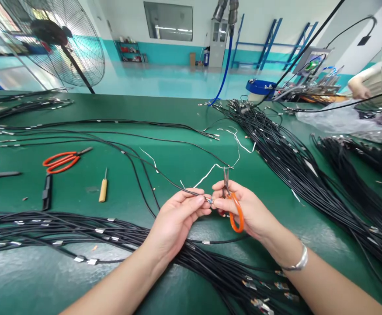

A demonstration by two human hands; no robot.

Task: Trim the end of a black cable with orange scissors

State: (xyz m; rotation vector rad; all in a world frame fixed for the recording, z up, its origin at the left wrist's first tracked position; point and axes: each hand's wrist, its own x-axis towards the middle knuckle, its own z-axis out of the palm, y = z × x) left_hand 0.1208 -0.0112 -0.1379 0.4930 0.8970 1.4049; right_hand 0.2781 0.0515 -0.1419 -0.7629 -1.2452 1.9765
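Green tabletop (73, 192), factory rm, stand fan (66, 48) well L of scissors. L hand (178, 223): grip shut, pinching stripped end of black cable (208, 200), just L of scissors. White wire (210, 171) runs up and away behind it. R hand (248, 210): grip closed on orange-handled scissors (236, 214), blades (225, 179) pointing up, nearly shut, not on cable. Loose cable bundle (292, 166) R of scissors, 2nd bundle (63, 227) lower L. Red shears (63, 162) + wood-handled screwdriver (103, 188) on tabletop, well L of scissors. Co-worker's hand (358, 91) far R, past plastic bag (342, 122).
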